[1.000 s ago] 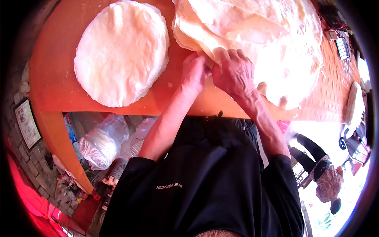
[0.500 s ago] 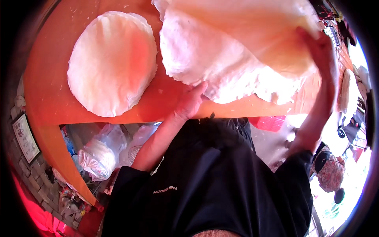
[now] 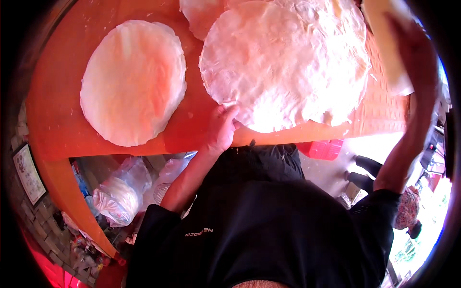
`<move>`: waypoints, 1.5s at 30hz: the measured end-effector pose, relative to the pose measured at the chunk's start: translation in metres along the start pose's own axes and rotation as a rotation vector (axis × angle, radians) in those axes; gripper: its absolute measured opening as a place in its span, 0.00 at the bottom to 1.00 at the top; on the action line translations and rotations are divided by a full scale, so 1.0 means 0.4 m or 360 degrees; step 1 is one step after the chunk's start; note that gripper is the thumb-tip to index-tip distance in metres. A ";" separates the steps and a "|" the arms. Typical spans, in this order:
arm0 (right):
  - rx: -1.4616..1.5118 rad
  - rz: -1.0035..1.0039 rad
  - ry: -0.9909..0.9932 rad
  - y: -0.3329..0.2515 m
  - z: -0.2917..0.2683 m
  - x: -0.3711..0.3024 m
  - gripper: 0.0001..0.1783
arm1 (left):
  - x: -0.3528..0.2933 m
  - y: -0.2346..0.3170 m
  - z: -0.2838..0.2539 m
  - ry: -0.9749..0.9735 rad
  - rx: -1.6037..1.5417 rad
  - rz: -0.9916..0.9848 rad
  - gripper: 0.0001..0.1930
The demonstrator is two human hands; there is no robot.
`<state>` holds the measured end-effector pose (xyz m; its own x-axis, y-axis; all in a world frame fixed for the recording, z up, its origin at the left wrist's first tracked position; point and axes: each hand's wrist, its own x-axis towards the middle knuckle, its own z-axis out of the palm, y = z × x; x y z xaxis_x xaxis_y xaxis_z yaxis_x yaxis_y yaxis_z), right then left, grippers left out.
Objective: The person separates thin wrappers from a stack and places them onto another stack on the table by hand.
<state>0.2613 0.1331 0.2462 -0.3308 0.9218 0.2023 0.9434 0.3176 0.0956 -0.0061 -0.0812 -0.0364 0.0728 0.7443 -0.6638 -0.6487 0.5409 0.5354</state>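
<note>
A large, round, thin flatbread (image 3: 288,67), pale with a bumpy surface, lies on the orange table, its near edge reaching the table's front. My left hand (image 3: 223,127) is closed at its near left edge, thumb and fingers pinching the rim. At the far right, my right hand (image 3: 413,41) grips a yellowish thin flatbread (image 3: 386,48) that hangs raised beyond the table's right side; motion blurs its fingers a little. To the left rests another round flatbread (image 3: 134,84), smooth and touched by neither hand. Part of one more flatbread (image 3: 204,17) shows behind the large one.
The orange table (image 3: 57,110) has its front edge close to my body. Under it are clear plastic bags (image 3: 122,192) and a red plastic crate (image 3: 321,149). A person's legs (image 3: 362,175) show at the right. A framed picture (image 3: 30,174) stands at the left by brickwork.
My right hand has lifted the upper flatbread off and carried it right, uncovering the large round one beneath. My left hand has shifted slightly left and down along the rim.
</note>
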 end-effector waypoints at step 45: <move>0.0579 -0.0220 -0.0387 -0.116 0.464 -0.289 0.05 | 0.087 -0.021 0.177 -0.0139 0.0296 -0.0171 0.10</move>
<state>0.2603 0.0533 0.0374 -0.4802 0.8768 -0.0270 0.8521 0.4589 -0.2518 0.0554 -0.0322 -0.0268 0.2041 0.7053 -0.6789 -0.4836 0.6756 0.5565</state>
